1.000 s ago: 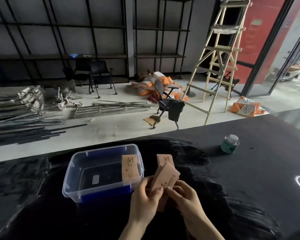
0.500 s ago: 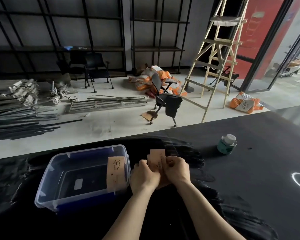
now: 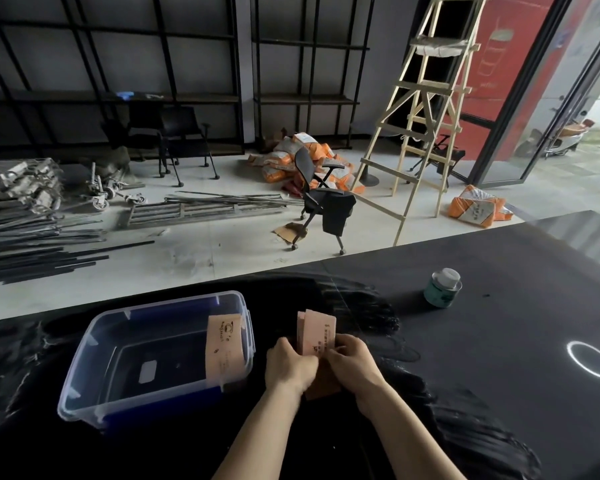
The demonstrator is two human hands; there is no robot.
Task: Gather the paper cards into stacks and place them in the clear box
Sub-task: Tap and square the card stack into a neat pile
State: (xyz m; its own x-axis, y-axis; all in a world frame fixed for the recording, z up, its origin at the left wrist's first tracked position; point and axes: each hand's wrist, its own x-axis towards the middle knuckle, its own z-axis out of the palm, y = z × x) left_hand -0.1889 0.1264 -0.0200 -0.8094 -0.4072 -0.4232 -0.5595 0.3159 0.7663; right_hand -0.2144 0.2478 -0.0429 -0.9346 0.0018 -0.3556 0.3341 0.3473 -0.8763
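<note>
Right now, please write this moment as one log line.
step: squaring cards | left hand + right hand: hold card stack | clear box: one stack inside

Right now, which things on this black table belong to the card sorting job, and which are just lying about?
Part of the job:
- card stack, held by the left hand and right hand
- clear box
- cards standing inside the box, leaning on its right wall

Just lying about:
- small green jar with a white lid
</note>
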